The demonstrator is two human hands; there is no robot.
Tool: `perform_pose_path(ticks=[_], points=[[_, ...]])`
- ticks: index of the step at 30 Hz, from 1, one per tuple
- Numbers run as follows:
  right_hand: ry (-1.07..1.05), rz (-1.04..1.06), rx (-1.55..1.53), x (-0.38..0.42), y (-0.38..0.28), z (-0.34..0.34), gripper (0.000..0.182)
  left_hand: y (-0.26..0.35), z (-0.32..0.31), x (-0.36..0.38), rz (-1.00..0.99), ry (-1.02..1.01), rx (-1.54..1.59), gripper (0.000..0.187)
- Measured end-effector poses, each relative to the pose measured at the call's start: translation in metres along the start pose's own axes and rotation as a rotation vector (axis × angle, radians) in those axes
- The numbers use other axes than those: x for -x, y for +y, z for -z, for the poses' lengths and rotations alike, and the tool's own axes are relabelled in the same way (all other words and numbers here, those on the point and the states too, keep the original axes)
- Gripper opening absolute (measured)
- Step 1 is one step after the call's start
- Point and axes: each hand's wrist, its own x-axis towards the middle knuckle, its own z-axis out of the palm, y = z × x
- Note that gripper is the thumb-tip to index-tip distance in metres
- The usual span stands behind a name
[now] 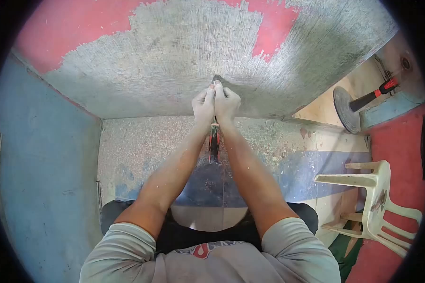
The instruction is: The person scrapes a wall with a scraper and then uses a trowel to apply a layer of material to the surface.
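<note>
Both my hands are dusted white and pressed together in front of the wall, which is partly bare grey and partly pink. My left hand and my right hand are closed around a dark-tipped scraper-like tool. Its pointed tip sticks out past my fingers, at or close to the grey surface. Just below my hands, a black-and-red handle points back toward me. My hands hide whether it joins the tip. Most of the tool's middle is covered by my fingers.
Paint flakes cover the floor below the wall. A blue wall stands at left. At right are a white plastic chair lying tilted and a round-disc tool with a black-and-red handle.
</note>
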Motion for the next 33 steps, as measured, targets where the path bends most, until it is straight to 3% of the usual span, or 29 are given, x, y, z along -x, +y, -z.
perform_pose_path(ticks=[3, 6, 12, 16, 19, 20, 26, 31, 33], points=[[-0.013, -0.038, 0.021, 0.004, 0.006, 0.001, 0.051, -0.011, -0.001, 0.007, 0.017, 0.072, -0.025, 0.028], [-0.008, -0.009, -0.008, -0.005, -0.02, 0.005, 0.051, 0.023, -0.01, 0.005, -0.027, 0.023, -0.127, 0.028], [0.018, -0.059, 0.029, 0.005, 0.004, 0.007, 0.051, -0.012, -0.002, 0.008, 0.042, 0.028, -0.129, 0.029], [-0.016, -0.038, 0.015, -0.013, -0.017, 0.019, 0.052, 0.013, -0.021, 0.003, 0.019, -0.025, -0.046, 0.029], [-0.001, -0.008, 0.025, -0.009, 0.004, 0.016, 0.051, -0.004, -0.02, 0.007, -0.077, 0.02, -0.069, 0.028], [-0.02, -0.078, 0.028, -0.005, 0.012, 0.015, 0.051, -0.011, -0.017, 0.01, 0.031, 0.046, -0.047, 0.028], [0.018, -0.003, 0.009, -0.006, 0.015, 0.011, 0.052, 0.008, -0.024, 0.012, -0.023, 0.024, -0.008, 0.033], [-0.027, -0.111, 0.025, -0.003, 0.01, 0.011, 0.053, 0.001, -0.013, 0.012, 0.09, 0.02, -0.02, 0.03], [-0.001, -0.037, 0.012, -0.008, 0.009, 0.009, 0.054, 0.004, -0.014, 0.01, 0.068, 0.005, -0.009, 0.03]])
